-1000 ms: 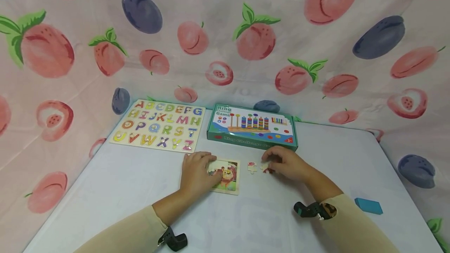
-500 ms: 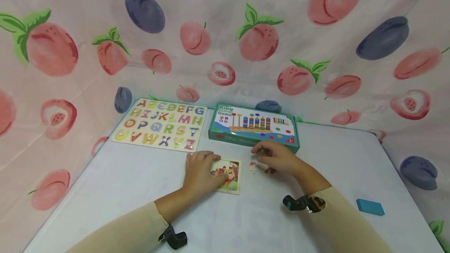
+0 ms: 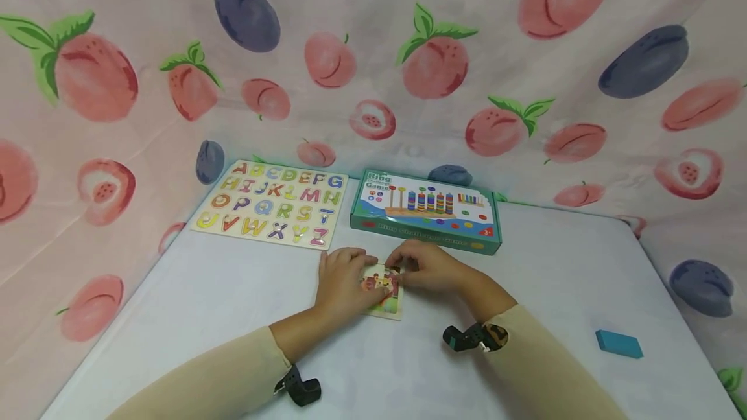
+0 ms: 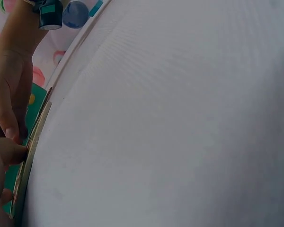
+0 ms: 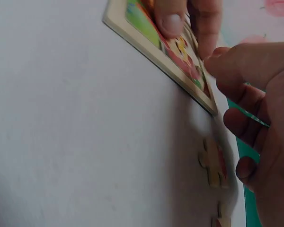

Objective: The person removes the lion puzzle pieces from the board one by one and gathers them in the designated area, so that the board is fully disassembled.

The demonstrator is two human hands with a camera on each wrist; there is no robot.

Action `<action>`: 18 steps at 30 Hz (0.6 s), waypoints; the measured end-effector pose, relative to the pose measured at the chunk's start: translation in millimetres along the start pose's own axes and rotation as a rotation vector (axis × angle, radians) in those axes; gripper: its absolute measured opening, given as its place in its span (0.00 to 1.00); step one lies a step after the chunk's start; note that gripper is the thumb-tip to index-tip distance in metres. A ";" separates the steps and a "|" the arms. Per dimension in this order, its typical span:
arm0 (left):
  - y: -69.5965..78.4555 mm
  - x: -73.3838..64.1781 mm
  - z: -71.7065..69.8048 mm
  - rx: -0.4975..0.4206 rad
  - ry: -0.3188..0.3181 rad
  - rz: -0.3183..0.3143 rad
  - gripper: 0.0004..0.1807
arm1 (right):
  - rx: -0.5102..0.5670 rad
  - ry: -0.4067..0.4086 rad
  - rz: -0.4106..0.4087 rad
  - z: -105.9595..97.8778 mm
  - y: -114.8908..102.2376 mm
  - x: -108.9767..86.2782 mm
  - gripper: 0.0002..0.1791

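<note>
Puzzle board (image 5: 146, 46) lies beneath left grip (image 3: 344, 284), which rests spread across it. Right grip (image 3: 432, 268) meets board's far corner; pinch contents hidden, cannot tell. Loose piece (image 5: 212, 163) beside right grip: probably light, stiff; take opposite edges.

we see soft, even head-view light, dimmer wrist views, and a blurry shadow across the flat white tabletop (image 5: 85, 123).
</note>
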State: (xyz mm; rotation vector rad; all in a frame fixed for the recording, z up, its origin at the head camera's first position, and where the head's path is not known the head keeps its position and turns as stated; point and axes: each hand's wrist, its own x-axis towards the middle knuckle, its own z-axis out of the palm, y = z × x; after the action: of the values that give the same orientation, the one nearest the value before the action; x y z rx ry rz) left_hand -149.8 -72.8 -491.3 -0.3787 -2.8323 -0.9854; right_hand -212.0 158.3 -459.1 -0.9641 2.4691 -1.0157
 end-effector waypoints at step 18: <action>0.7 0.8 1.9 0.034 -0.005 -0.031 0.34 | -0.146 -0.030 0.091 5.4 -7.0 9.2 0.16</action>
State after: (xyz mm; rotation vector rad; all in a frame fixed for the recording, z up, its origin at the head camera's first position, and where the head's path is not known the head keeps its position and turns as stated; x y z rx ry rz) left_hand -150.4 -70.9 -492.2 -0.3350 -2.8640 -0.9422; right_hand -212.7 145.6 -458.2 -0.8930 2.5656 -0.7966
